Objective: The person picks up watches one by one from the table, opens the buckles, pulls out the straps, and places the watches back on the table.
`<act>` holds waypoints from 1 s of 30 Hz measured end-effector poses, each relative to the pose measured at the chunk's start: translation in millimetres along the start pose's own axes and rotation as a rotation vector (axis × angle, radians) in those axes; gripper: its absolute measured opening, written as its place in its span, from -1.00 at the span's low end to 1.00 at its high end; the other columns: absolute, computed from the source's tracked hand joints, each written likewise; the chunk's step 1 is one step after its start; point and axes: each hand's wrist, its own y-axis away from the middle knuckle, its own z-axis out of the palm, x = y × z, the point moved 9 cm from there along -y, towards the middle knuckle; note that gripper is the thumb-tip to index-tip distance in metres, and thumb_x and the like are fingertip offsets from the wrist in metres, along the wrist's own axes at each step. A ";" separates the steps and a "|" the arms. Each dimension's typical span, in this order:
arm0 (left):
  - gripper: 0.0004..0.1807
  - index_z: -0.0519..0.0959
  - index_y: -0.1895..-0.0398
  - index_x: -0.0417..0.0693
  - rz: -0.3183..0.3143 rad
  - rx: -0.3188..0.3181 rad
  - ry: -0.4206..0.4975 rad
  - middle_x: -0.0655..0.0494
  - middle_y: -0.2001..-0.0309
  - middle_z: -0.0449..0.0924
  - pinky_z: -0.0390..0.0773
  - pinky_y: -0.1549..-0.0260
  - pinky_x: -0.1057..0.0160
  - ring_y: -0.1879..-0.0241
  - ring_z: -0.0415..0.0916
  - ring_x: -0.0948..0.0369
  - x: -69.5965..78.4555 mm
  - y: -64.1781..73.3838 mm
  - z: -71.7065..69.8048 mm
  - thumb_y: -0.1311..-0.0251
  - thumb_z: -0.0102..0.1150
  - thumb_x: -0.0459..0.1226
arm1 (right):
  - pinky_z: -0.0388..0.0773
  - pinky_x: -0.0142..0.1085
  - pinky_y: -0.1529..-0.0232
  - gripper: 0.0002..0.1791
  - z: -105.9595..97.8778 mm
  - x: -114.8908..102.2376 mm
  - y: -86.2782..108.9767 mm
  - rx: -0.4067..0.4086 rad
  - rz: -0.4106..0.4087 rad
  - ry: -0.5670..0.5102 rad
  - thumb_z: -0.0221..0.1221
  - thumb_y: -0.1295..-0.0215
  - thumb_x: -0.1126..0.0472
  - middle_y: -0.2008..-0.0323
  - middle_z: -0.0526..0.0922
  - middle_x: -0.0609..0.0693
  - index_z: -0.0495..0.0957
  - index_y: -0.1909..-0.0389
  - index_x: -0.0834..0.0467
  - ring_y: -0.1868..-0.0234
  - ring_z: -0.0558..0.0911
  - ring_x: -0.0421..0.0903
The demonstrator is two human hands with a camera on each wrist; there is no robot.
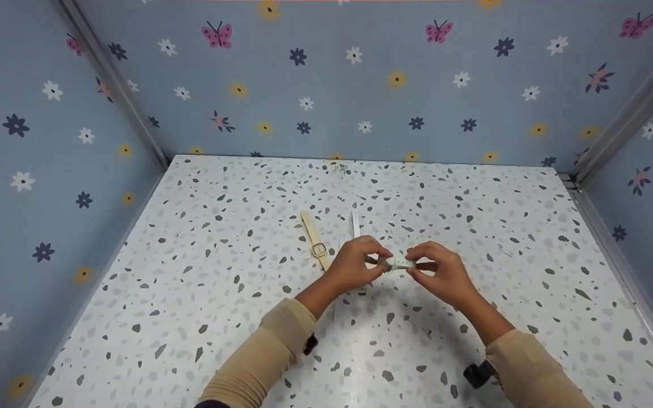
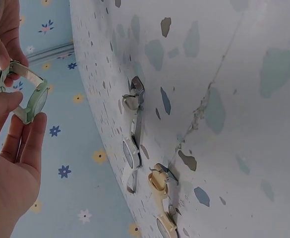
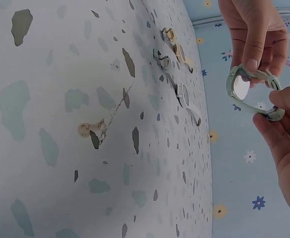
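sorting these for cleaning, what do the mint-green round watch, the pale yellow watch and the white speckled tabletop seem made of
Mint-green round watch: probably matte plastic or rubber, its strap curving into a loop; the shiny face could be glass.
Pale yellow watch: likely similar, smooth and low-sheen, given its plain strap.
White speckled tabletop: maybe laminate; smooth, with soft reflections.

A pale green watch [image 3: 240, 87], its strap curved into a loop, is held before a flowered blue wall [image 3: 238, 171]. The loop is gripped at its upper side by the left hand [image 3: 259, 37] and pinched lower down by the right hand [image 3: 288, 146]. A white watch [image 3: 182, 95] and a yellow watch [image 3: 180, 52] are seen near each other on the speckled table [image 3: 60, 171], which is marked by a brown stain [image 3: 87, 129].
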 end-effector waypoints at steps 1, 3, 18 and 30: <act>-0.84 0.71 0.21 -0.15 0.006 0.003 -0.007 0.06 0.24 0.60 0.63 0.24 0.42 0.20 0.56 0.22 0.4 0.2 0.0 -0.13 0.34 -0.43 | 0.67 -0.11 0.18 -0.76 -0.1 -0.4 0.2 0.004 -0.009 0.003 0.26 -0.05 0.66 0.18 0.59 0.31 0.60 0.23 0.43 0.12 0.62 0.22; -0.82 0.70 0.20 -0.18 0.021 0.010 -0.020 0.04 0.23 0.60 0.65 0.25 0.37 0.20 0.56 0.19 1.8 0.8 -0.1 -0.10 0.35 -0.44 | 0.68 -0.11 0.19 -0.75 0.0 -1.3 0.8 0.009 -0.031 0.001 0.27 -0.03 0.68 0.19 0.58 0.32 0.59 0.25 0.44 0.13 0.62 0.22; -0.79 0.69 0.22 -0.14 0.079 0.062 -0.054 0.06 0.22 0.61 0.66 0.32 0.32 0.22 0.58 0.17 9.6 5.2 2.0 -0.05 0.41 -0.43 | 0.68 -0.04 0.28 -0.70 0.9 -13.6 3.5 0.056 -0.117 0.071 0.29 0.09 0.74 0.26 0.58 0.28 0.59 0.31 0.43 0.21 0.63 0.21; -0.80 0.71 0.24 -0.12 0.127 0.102 -0.076 0.07 0.26 0.62 0.64 0.36 0.38 0.27 0.56 0.19 14.5 6.4 4.6 -0.03 0.47 -0.33 | 0.69 -0.05 0.30 -0.68 1.1 -16.1 5.2 0.077 -0.152 0.096 0.30 0.13 0.75 0.30 0.59 0.26 0.61 0.32 0.41 0.26 0.63 0.19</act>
